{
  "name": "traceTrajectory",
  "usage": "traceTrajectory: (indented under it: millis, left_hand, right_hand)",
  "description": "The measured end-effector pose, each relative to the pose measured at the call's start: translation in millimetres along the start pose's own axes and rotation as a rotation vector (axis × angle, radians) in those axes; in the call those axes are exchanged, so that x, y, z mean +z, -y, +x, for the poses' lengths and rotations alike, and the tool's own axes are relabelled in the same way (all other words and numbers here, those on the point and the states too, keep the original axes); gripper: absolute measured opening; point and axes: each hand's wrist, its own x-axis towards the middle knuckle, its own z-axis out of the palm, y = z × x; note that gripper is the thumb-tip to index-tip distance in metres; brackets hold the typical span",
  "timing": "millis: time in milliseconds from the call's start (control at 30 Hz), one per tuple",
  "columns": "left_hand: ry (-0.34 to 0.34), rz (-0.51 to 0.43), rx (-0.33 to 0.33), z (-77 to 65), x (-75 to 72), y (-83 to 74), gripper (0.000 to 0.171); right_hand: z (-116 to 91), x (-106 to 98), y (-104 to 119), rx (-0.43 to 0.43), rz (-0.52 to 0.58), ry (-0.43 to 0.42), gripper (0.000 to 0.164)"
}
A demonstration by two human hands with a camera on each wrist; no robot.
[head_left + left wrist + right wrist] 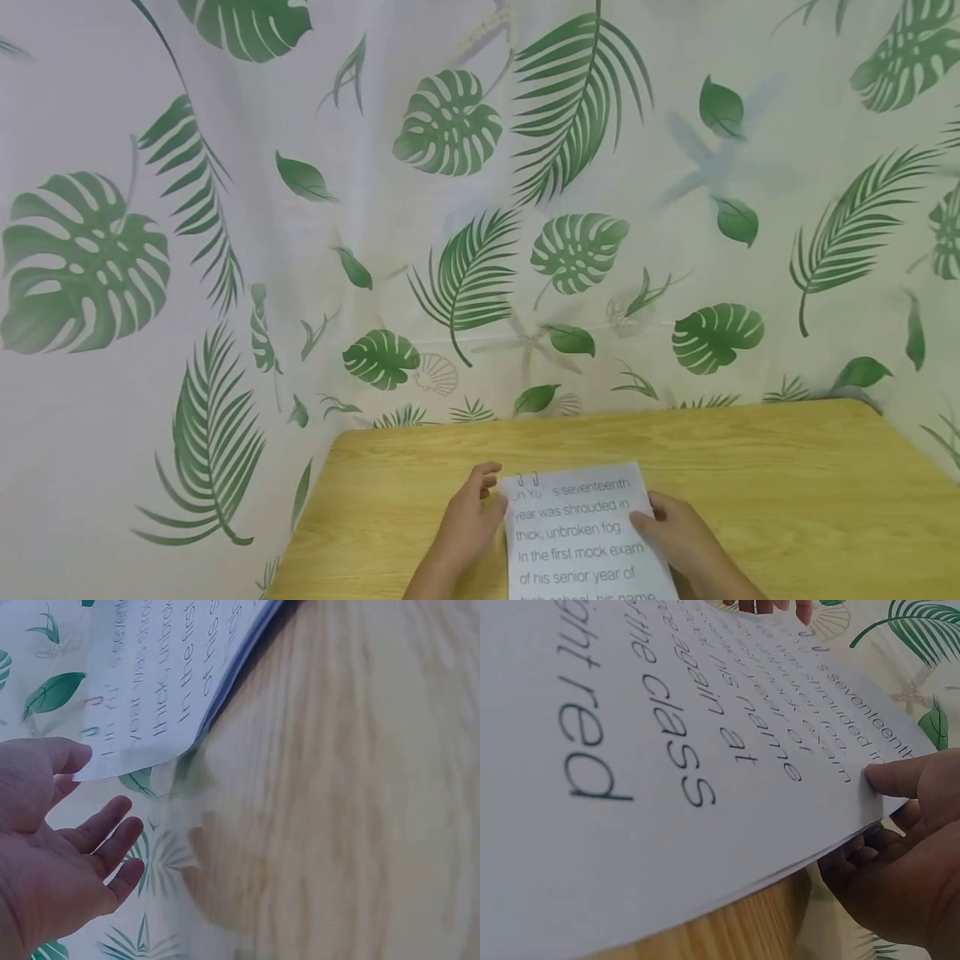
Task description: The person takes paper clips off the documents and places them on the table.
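Observation:
A small stack of white printed sheets of paper (577,533) is held over the table, large black text facing up. Two small paper clips (91,731) sit along its top edge near the left corner. My left hand (468,517) pinches that corner between thumb and a finger partly hidden behind the sheet; its other fingers (120,844) spread loosely apart from the paper. On the opposite side, my right hand (907,847) grips the edge, thumb on the printed face and fingers curled underneath. The lower part of the stack runs out of the head view.
A wood-grain table (787,492) lies beneath the hands. Behind it and on the left hangs a white curtain (337,275) printed with green leaves, meeting the table's back edge.

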Motion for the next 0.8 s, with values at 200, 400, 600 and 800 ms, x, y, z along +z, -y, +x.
traceTrajectory:
  millis: [200, 400, 600, 800]
  left_hand:
    - [-0.001, -0.052, -0.021, 7.6, 5.2, -5.0, 0.042]
    - [0.031, -0.1, 0.033, 9.3, 9.9, -5.8, 0.033]
    - [0.057, -0.141, 0.051, 9.4, 13.5, -8.3, 0.023]
    - [0.067, -0.127, 0.063, 7.6, 13.6, -13.0, 0.024]
  right_hand:
    - [-3.4, 0.1, -5.3, -0.008, 0.059, -0.015, 0.052]
    - [-5.3, -3.3, -13.2, -0.056, 0.196, 0.039, 0.053]
    - [-1.9, -9.1, -23.4, -0.103, 0.185, 0.079, 0.057]
    - [-1.5, -14.7, -27.6, -0.128, 0.202, 0.135, 0.059]
